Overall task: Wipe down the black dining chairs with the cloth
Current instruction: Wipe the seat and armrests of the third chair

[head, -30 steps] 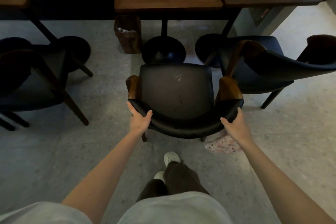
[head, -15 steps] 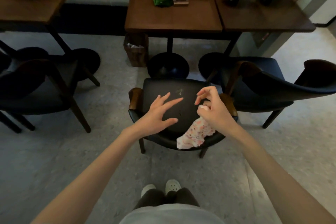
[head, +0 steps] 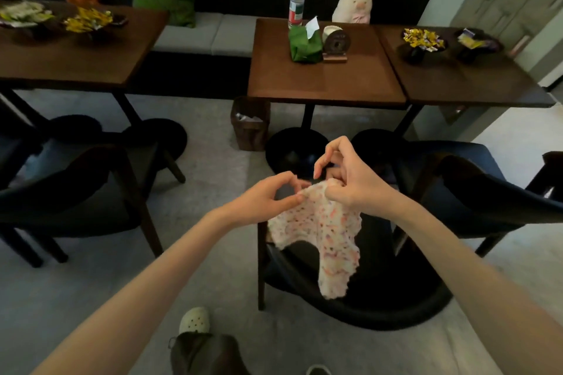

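Both hands hold the cloth (head: 323,234) up above the chair (head: 380,298). The left hand (head: 268,201) pinches its top edge. The right hand (head: 350,179) grips its bunched corner.

One head-worn wide-angle view looks forward and down, close above the left hand (head: 264,198) and right hand (head: 353,181), facing a brown wooden tabletop (head: 323,85).

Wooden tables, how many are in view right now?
3. The left table stands at far left, the middle table at centre, and the right table butts against its right edge. More may lie out of frame.
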